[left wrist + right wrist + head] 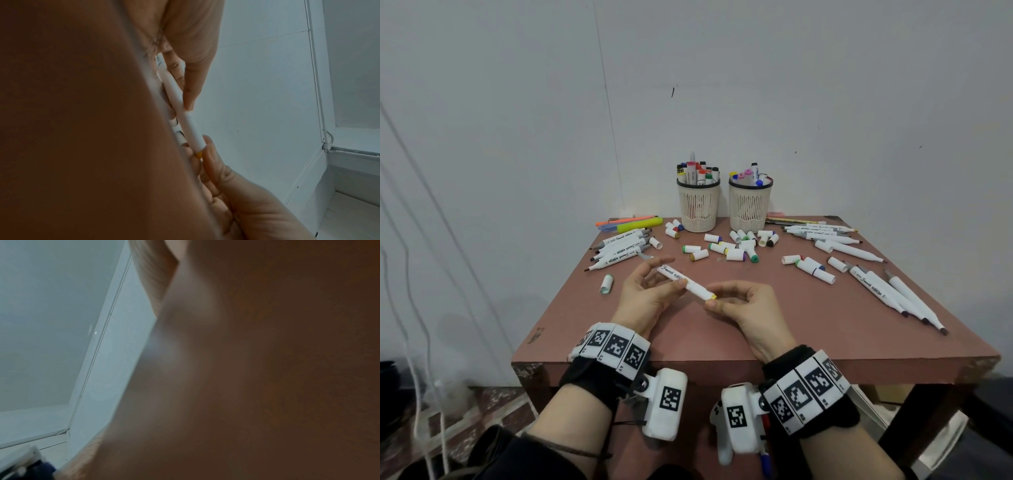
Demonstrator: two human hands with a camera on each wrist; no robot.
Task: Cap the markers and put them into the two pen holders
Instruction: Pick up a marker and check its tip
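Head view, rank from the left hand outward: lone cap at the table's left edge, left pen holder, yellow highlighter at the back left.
From the left hand, which grips the marker:
1. Lone cap, just to the hand's left on the table.
2. Yellow highlighter, far back left, by the table's rear edge.
3. Left pen holder, back centre against the wall, only slightly farther than the highlighter.

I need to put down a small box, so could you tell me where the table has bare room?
The near strip of the table, between both hands and the front edge, is bare. A smaller patch lies between the loose caps and the held marker. Both side marker piles and the pen holders' base are crowded.
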